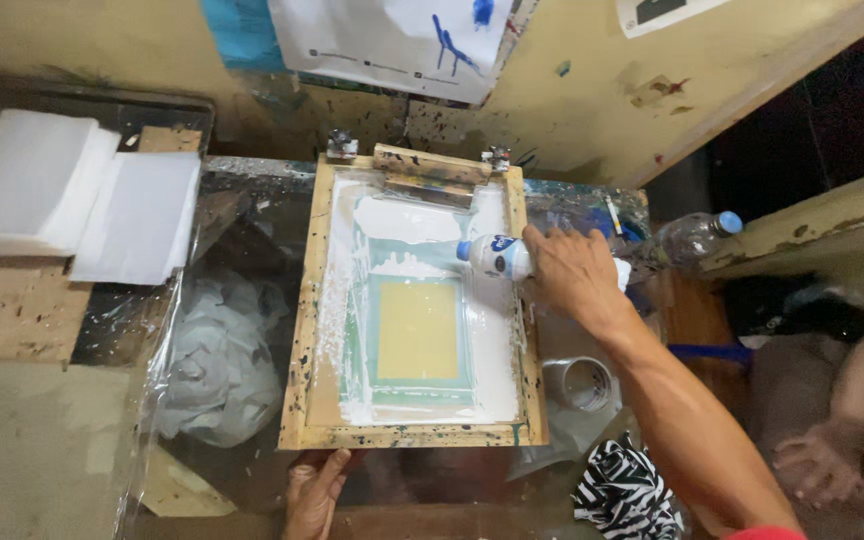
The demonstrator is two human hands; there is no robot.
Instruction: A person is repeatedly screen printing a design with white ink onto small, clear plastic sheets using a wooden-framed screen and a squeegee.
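A wooden screen-printing frame [304, 330] lies flat on the bench, hinged by clamps at its far edge. Its mesh has a yellow rectangle [418, 330] in the middle and white ink smeared around it. My right hand [574, 272] grips a small white plastic bottle [497, 257], lying sideways with its blue cap pointing left over the mesh. My left hand [312, 492] rests on the bench just below the frame's near left corner, fingers loose, holding nothing.
Stacks of white paper [72, 195] lie at the left. Crumpled plastic sheet [217, 355] sits beside the frame. A white cup [579, 383], a clear water bottle [692, 236] and a zebra-striped cloth [627, 495] are at the right. Another person's hand [832, 455] is at the far right.
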